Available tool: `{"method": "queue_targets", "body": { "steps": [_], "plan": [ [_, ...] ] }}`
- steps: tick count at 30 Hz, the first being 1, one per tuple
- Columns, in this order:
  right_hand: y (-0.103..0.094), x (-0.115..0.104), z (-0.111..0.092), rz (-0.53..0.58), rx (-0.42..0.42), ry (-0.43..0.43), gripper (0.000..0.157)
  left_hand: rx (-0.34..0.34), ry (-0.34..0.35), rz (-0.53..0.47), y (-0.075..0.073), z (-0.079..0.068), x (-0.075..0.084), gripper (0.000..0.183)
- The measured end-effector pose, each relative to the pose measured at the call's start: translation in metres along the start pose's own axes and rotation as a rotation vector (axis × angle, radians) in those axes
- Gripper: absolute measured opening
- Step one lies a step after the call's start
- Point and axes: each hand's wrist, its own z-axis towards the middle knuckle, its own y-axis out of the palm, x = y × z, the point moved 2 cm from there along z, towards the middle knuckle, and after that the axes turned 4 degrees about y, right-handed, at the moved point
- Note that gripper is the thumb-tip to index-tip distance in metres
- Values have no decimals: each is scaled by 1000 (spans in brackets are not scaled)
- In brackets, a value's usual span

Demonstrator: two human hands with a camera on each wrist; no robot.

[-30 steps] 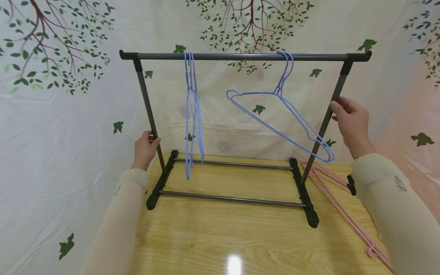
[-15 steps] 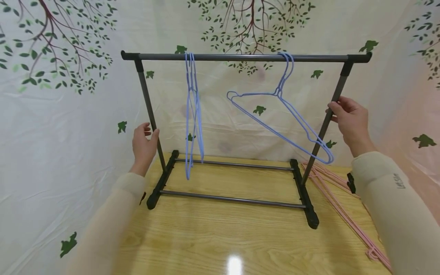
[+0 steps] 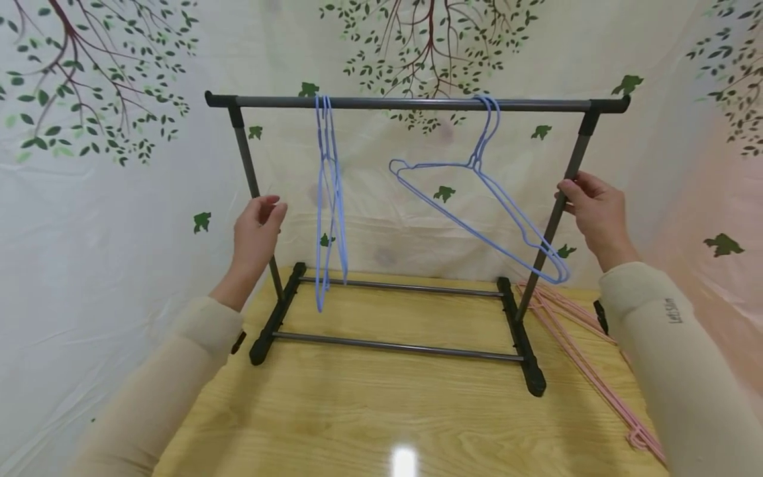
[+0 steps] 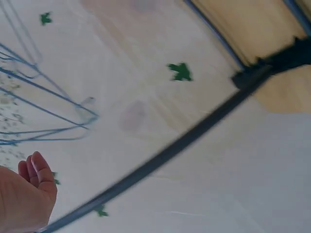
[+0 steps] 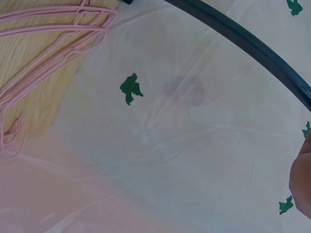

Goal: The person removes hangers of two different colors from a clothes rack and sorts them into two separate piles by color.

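Note:
A small black clothes rack (image 3: pixel 411 104) stands on the table with blue wire hangers on its top rail. Several blue hangers (image 3: pixel 322 218) hang bunched edge-on at the left. At the right, a pair of blue hangers (image 3: pixel 465 225) hangs turned more broadside. My left hand (image 3: pixel 253 245) is in front of the left post, its fingers loosely bent and holding nothing, a short way left of the bunched hangers. In the left wrist view the left post (image 4: pixel 160 158) passes beside this hand. My right hand (image 3: pixel 596 215) pinches the right post (image 3: pixel 551 232) between thumb and fingers.
Pink hangers (image 3: pixel 581 361) lie in a pile on the wooden table (image 3: pixel 381 411), right of the rack and partly behind the right sleeve. A leaf-patterned cloth (image 3: pixel 381 218) hangs close behind the rack and along both sides.
My left hand has let go of the left post and moved up and slightly right, towards the bunched blue hangers. My right hand stays on the right post. The head view has shifted slightly.

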Motion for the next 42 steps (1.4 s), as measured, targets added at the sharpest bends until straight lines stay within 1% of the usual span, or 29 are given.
{"method": "queue_targets", "body": {
  "steps": [3,6,9,12,16,21,25,31,38,42],
  "plan": [
    [0,1,1,18,4,-3,14,-39,-35,-111,6,-3,26,47],
    [0,1,1,34,4,-1,14,-68,-72,-175,12,-6,48,47],
    [0,1,-1,38,5,8,17,-72,-94,-193,17,-10,63,47],
    [1,2,-1,45,11,10,18,-78,-84,-161,21,-14,73,50],
    [2,3,1,42,21,-7,13,-85,-63,-105,24,-19,80,53],
    [4,4,2,53,20,-14,9,-99,-81,-89,27,-21,84,51],
    [5,3,1,29,23,-11,10,-105,-93,-68,29,-22,86,47],
    [3,1,-1,-37,39,3,24,-79,-82,-37,29,-22,88,39],
    [2,1,-2,-84,56,23,41,-23,-88,-28,30,-22,90,34],
    [0,2,-2,-121,54,27,47,11,-76,-31,30,-23,93,31]
  ]
}}
